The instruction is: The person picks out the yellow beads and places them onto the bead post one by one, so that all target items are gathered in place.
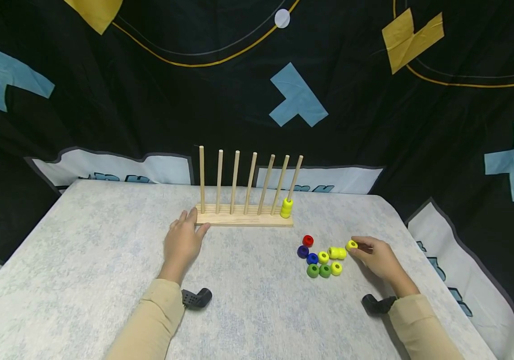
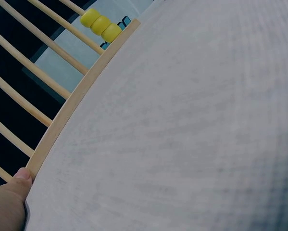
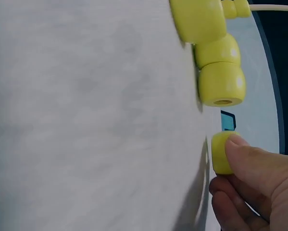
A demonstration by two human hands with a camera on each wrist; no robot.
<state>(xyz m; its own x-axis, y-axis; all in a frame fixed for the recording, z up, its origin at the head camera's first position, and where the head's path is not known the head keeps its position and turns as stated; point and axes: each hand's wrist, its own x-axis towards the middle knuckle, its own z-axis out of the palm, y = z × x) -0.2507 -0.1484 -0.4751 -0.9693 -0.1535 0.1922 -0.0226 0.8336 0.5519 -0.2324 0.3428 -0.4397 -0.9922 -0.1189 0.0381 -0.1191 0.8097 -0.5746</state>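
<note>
My left hand holds the left end of a wooden peg stand, the thumb at its front edge. Tall upright pegs rise from its base. Three yellow beads are stacked on the rightmost peg; the other pegs are bare. On the right, my right hand pinches a yellow bead between thumb and fingers. Close to the left of that hand, more yellow beads lie on the table, two of them end to end.
Left of the yellow beads are two green beads, a blue bead, a dark purple bead and a red bead. The pale table ends at a black cloth backdrop behind the stand.
</note>
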